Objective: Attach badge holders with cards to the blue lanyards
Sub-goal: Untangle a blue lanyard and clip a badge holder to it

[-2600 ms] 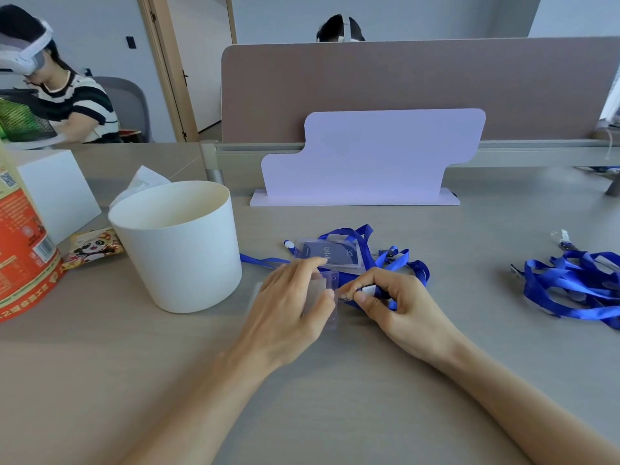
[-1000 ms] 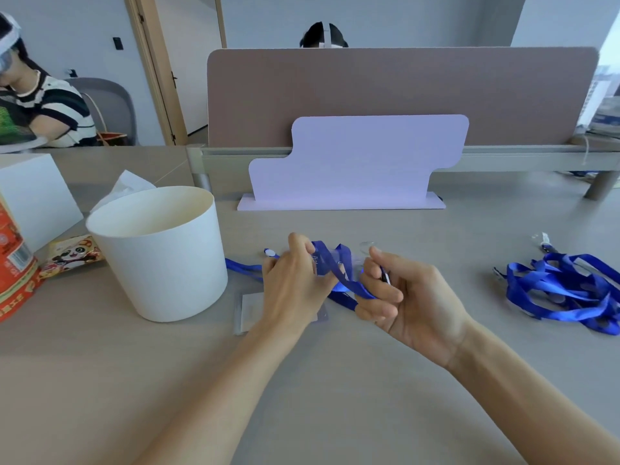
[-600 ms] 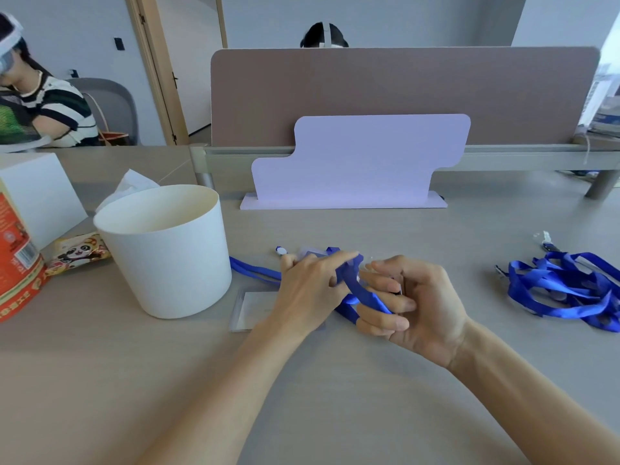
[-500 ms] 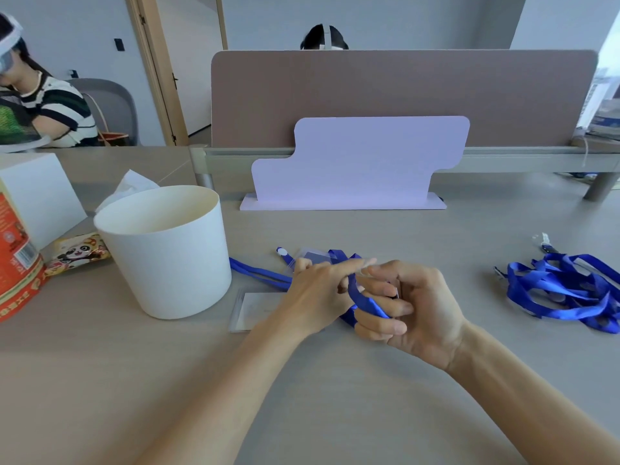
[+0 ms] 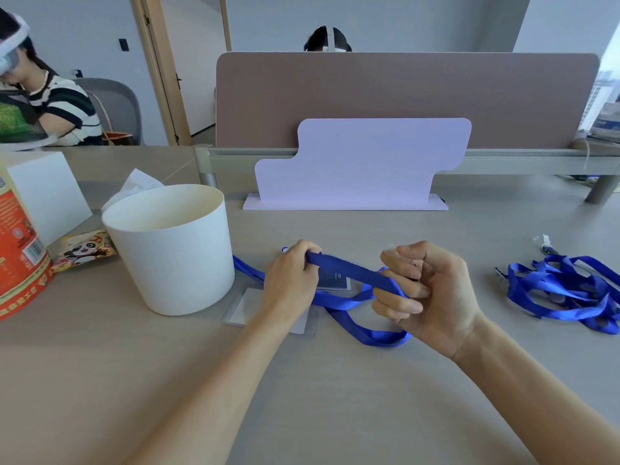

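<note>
A blue lanyard (image 5: 349, 271) is held between both hands above the counter (image 5: 335, 397). The left grip (image 5: 290, 280) is closed over one end of the raised strap, the fingers curled over it from above. The right grip (image 5: 432, 290) is closed round the other end, palm turned towards the left, with the strap passed between its curled fingers. Something small and clear is pinched at the thumb tip; what it is cannot be told. The stretch of strap between the hands is drawn straight. The rest of the lanyard is looped down onto the counter below the right grip, and one tail is laid leftwards, up to the foot of a white bucket (image 5: 174, 250).

A badge holder with a dark card (image 5: 332, 281) is seen lying on the counter just under the raised strap, between the two hands. A second, clear badge holder (image 5: 245, 305) is laid flat beside the bucket, partly covered by the left wrist.

A tangled pile of blue lanyards (image 5: 563, 293) is left well apart on the right. A lilac stand (image 5: 362, 166) is set upright at the back, before a brown divider (image 5: 402, 95). A red canister (image 5: 16, 250), a panda snack packet (image 5: 84, 251) and a white box (image 5: 47, 193) are placed at the left edge.
</note>
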The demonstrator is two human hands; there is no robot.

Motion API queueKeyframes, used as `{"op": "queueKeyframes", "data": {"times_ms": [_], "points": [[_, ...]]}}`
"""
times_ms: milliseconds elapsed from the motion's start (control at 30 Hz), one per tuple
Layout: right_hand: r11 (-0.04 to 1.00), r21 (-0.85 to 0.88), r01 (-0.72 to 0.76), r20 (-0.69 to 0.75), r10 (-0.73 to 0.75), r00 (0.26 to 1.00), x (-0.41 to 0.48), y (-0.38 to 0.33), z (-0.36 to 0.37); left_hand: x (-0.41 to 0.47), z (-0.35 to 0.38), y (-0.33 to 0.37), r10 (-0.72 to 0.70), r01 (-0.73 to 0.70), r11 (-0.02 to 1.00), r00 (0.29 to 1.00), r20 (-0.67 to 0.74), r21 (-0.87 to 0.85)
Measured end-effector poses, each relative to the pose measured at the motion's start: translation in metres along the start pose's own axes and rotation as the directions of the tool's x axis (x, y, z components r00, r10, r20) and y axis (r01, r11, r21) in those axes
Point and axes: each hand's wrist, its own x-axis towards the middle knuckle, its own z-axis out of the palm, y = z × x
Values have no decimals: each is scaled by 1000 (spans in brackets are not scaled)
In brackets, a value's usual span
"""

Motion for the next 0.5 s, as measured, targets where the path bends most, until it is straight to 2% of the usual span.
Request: {"op": "queueKeyframes", "data": {"times_ms": [100,233,500], "points": [[994,-101,41,-175,-59,983,5,4,-1,-1,-6,4,-26,36,964,999,41,-262],[970,-245,9,-328,-92,940,14,9,-8,-7,-17,19,65,-52,852,998,8,-521],[887,-458,51,-299,-208,931,21,20,-16,-10,-26,36,113,-37,658,992,49,-752]]}}
